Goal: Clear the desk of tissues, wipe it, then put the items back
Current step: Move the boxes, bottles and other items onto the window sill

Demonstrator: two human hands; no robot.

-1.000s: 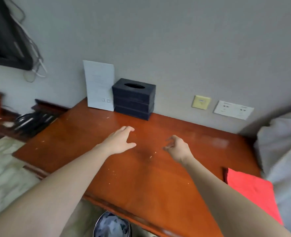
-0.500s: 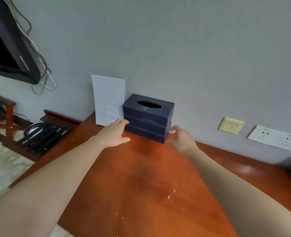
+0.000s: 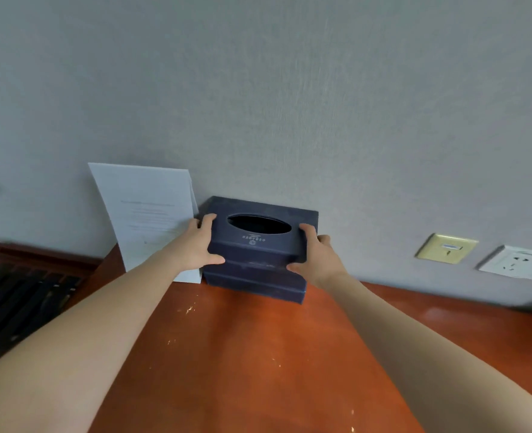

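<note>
A dark blue tissue box (image 3: 258,254) with an oval slot on top stands at the back of the reddish wooden desk (image 3: 252,364), against the grey wall. My left hand (image 3: 196,245) grips its left end, fingers over the top edge and thumb on the front. My right hand (image 3: 316,254) grips its right end the same way. No tissue shows in the slot. Small pale crumbs and specks dot the desk in front of the box.
A white printed sheet (image 3: 146,214) leans on the wall just left of the box, behind my left hand. On the wall to the right are a brass switch plate (image 3: 445,248) and a white socket (image 3: 517,264). A dark slatted rack (image 3: 21,301) sits lower left.
Both hands have travelled from the middle of the desk to the box and closed around its two ends. The camera has moved nearer to the wall.
</note>
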